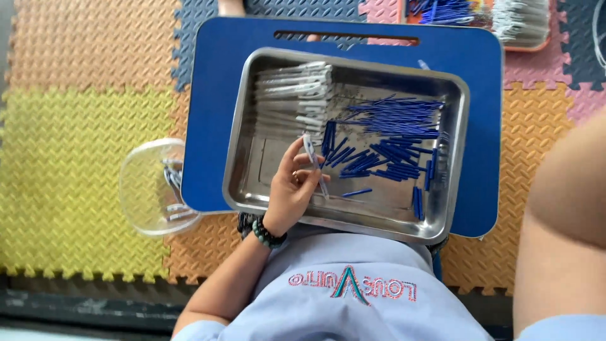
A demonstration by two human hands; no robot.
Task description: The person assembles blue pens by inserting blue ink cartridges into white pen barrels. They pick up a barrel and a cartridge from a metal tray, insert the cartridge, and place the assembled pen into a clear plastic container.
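Observation:
My left hand [291, 192] rests inside a steel tray [252, 196] and pinches a thin clear pen barrel [310, 151] between its fingers, held upright at a slant. A beaded bracelet sits on that wrist. Just right of the hand lie several short blue pieces [366, 161], and a bunch of long thin blue refills [398, 117] lies behind them. A stack of clear barrels [297, 91] fills the tray's far left corner. Of my right arm only the bare forearm [565, 215] shows at the right edge; its hand is out of frame.
The tray sits on a blue board [214, 82] with a handle slot. A clear plastic bowl [148, 186] holding a few pieces stands left of it. Another tray [505, 19] of blue and white parts lies at the top. Coloured foam mats [82, 145] cover the floor.

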